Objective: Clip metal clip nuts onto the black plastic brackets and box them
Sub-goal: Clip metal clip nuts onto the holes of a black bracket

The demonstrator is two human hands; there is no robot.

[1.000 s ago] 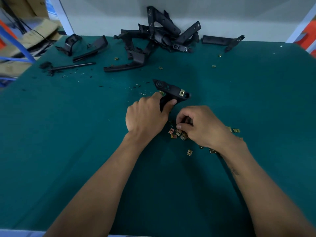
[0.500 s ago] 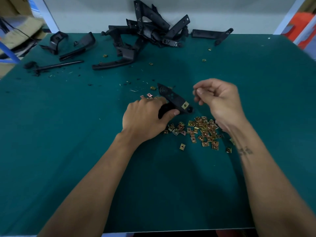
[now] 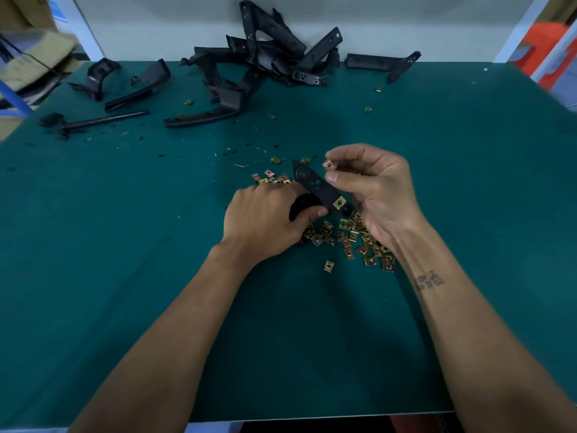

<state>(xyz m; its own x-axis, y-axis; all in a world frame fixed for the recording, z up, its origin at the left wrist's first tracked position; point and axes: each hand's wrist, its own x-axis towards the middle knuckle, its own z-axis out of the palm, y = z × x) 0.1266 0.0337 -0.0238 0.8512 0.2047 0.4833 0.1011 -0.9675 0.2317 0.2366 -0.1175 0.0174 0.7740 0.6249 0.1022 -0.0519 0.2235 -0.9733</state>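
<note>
You've got a green mat (image 3: 125, 276) covering the table, with black plastic shavings (image 3: 51, 120) and small debris scattered at its far left. A cardboard box (image 3: 34, 62) sits off the left edge, blurred, and something orange (image 3: 544, 45) shows at far right beside a white post (image 3: 515, 29).

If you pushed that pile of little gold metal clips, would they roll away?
Probably not: the small gold metal clip nuts look flat and square, so they would likely slide on the green mat. They seem light, since the right hand pinches one with two fingertips.
</note>
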